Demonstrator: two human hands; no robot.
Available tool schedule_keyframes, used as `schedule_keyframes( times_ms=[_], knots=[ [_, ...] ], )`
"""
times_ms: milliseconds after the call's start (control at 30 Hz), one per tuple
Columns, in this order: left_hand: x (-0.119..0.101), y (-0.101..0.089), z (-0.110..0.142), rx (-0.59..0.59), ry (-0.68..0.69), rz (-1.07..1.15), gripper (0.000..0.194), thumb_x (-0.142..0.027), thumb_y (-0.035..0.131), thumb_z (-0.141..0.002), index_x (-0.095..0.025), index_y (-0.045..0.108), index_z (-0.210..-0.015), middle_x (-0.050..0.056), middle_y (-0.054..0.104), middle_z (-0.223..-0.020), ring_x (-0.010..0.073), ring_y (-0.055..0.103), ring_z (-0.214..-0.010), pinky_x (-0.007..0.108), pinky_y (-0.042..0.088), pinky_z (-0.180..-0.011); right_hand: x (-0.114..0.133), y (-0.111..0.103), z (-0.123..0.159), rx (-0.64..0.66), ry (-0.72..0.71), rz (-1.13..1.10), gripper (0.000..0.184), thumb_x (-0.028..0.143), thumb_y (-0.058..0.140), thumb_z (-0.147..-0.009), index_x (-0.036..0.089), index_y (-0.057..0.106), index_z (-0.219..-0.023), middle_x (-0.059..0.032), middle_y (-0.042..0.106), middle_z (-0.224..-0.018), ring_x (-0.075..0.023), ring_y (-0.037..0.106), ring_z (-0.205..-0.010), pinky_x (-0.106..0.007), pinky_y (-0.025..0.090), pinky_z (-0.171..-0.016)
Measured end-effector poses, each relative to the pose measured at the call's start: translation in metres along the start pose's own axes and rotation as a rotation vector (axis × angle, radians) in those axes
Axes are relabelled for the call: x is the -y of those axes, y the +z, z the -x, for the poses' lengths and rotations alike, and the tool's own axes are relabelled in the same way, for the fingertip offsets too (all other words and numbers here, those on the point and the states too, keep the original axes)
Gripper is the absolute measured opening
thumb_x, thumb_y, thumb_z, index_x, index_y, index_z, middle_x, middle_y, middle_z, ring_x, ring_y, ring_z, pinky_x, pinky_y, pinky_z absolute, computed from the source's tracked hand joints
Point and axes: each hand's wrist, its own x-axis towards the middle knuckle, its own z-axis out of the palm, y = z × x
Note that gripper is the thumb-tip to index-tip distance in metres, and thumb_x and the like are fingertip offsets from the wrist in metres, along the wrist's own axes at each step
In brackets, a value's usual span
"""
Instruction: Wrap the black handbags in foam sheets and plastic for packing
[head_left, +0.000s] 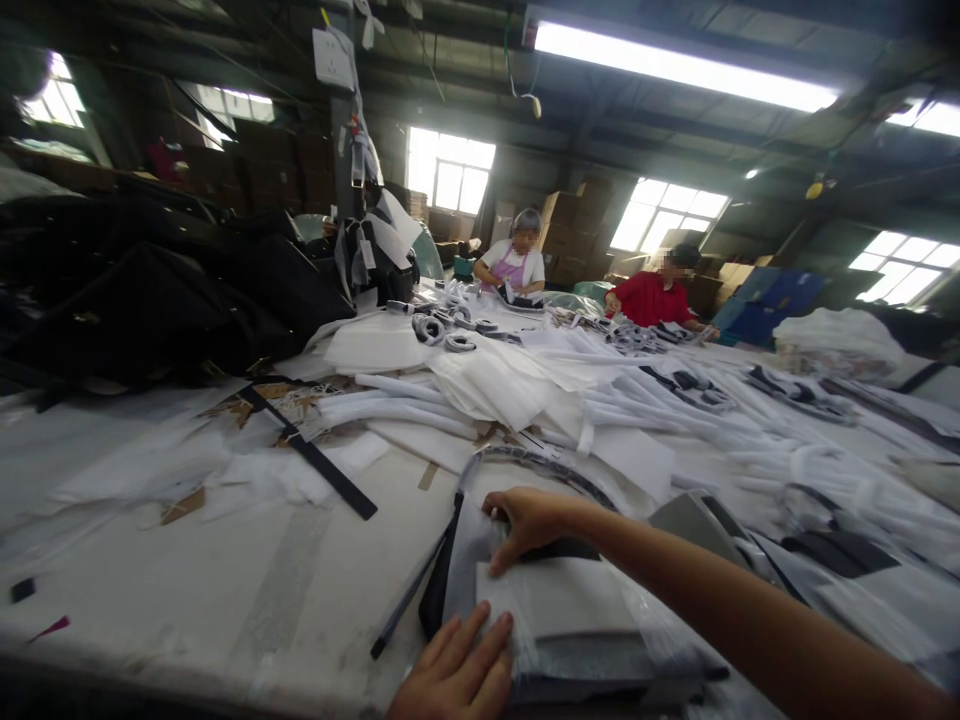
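Observation:
In front of me on the table lies a grey and black bag with clear plastic over part of it and a pale flat panel on top. A curved handle rises at its far side, and a dark strap trails off to its left. My left hand rests at the bag's near left corner, fingers stretched and apart. Reaching across from the right, my right hand touches the bag's upper part beside the panel. Its fingers are bent, with a gap between them and the thumb.
White foam strips and sheets are heaped beyond the bag. Black bags are piled at left, near a loose black strap. Another grey bag lies right. Two people, in white and red, work across the table.

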Motion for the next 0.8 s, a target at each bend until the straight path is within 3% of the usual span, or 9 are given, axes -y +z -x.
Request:
schedule_keyframes(
  times_ms=[133,200,267,333,400,467,600,733,800],
  knots=[
    [0.001,0.003,0.003,0.015,0.003,0.0,0.031,-0.016,0.043,-0.1,-0.023,0.07,-0.115,-0.003,0.066,-0.133,0.0157,0.062,-0.119,0.024,0.049,-0.103,-0.015,-0.009,-0.017,0.013,-0.011,-0.075,0.079,0.068,0.082,-0.056,0.018,0.069,-0.115,-0.004,0.072,-0.102,-0.0231,0.067,-0.089,-0.028,0.05,-0.074],
    [0.002,0.003,0.004,0.031,0.01,0.001,0.032,-0.015,0.043,-0.1,-0.023,0.069,-0.116,-0.004,0.064,-0.135,0.0168,0.062,-0.12,0.025,0.051,-0.101,-0.018,-0.014,-0.015,0.013,-0.022,-0.106,0.066,0.066,0.077,-0.066,0.018,0.072,-0.111,-0.0022,0.073,-0.096,-0.0218,0.067,-0.087,-0.026,0.05,-0.074],
    [0.001,0.0,0.003,0.04,0.016,0.011,0.032,-0.014,0.043,-0.099,-0.023,0.069,-0.117,-0.004,0.063,-0.136,0.0175,0.062,-0.12,0.025,0.053,-0.1,-0.017,-0.015,-0.005,-0.01,-0.039,-0.133,0.06,0.064,0.063,-0.082,0.018,0.069,-0.121,-0.0041,0.074,-0.101,-0.0224,0.068,-0.093,-0.028,0.05,-0.081],
    [-0.002,-0.003,0.001,0.044,0.0,0.037,0.032,-0.014,0.043,-0.099,-0.022,0.069,-0.116,-0.001,0.064,-0.136,0.0183,0.062,-0.121,0.027,0.053,-0.1,-0.011,-0.011,0.011,-0.051,-0.061,-0.151,0.072,0.062,0.056,-0.088,0.02,0.048,-0.146,-0.0092,0.068,-0.125,-0.0246,0.064,-0.11,-0.033,0.047,-0.095],
    [-0.004,-0.007,0.0,0.042,-0.037,0.069,0.032,-0.014,0.043,-0.098,-0.02,0.069,-0.115,0.003,0.067,-0.132,0.0193,0.062,-0.121,0.029,0.053,-0.101,-0.002,-0.002,0.028,-0.082,-0.098,-0.147,0.101,0.062,0.067,-0.08,0.023,0.017,-0.158,-0.0135,0.046,-0.151,-0.0285,0.05,-0.132,-0.038,0.036,-0.11],
    [-0.006,-0.009,-0.001,0.035,-0.073,0.095,0.034,-0.014,0.041,-0.097,-0.019,0.069,-0.114,0.006,0.069,-0.127,0.0196,0.063,-0.12,0.031,0.053,-0.102,0.008,0.009,0.04,-0.103,-0.128,-0.099,0.125,0.059,0.081,-0.065,0.026,0.007,-0.159,-0.0148,0.034,-0.158,-0.0342,0.036,-0.142,-0.046,0.027,-0.116],
    [-0.006,-0.009,-0.001,0.02,-0.083,0.113,0.035,-0.013,0.04,-0.097,-0.019,0.07,-0.112,0.006,0.071,-0.121,0.0188,0.065,-0.117,0.032,0.052,-0.103,0.016,0.022,0.039,-0.096,-0.022,-0.038,0.135,0.057,0.088,-0.053,0.029,0.01,-0.159,-0.0189,0.042,-0.15,-0.0431,0.038,-0.138,-0.056,0.031,-0.111],
    [-0.004,-0.008,0.001,0.031,-0.058,0.11,0.035,-0.014,0.039,-0.098,-0.019,0.07,-0.114,0.007,0.071,-0.12,0.019,0.066,-0.115,0.031,0.052,-0.102,0.006,0.014,0.02,-0.034,-0.002,-0.095,0.137,0.055,0.09,-0.049,0.029,0.011,-0.159,-0.0177,0.039,-0.153,-0.0419,0.041,-0.137,-0.051,0.034,-0.11],
    [-0.003,-0.007,0.001,0.035,-0.053,0.108,0.034,-0.014,0.04,-0.097,-0.018,0.069,-0.115,0.008,0.07,-0.12,0.0193,0.066,-0.116,0.031,0.053,-0.102,0.0,0.009,0.013,-0.033,-0.044,-0.154,0.131,0.053,0.09,-0.051,0.025,0.019,-0.158,-0.0159,0.045,-0.151,-0.0384,0.046,-0.134,-0.046,0.036,-0.111]
  ],
)
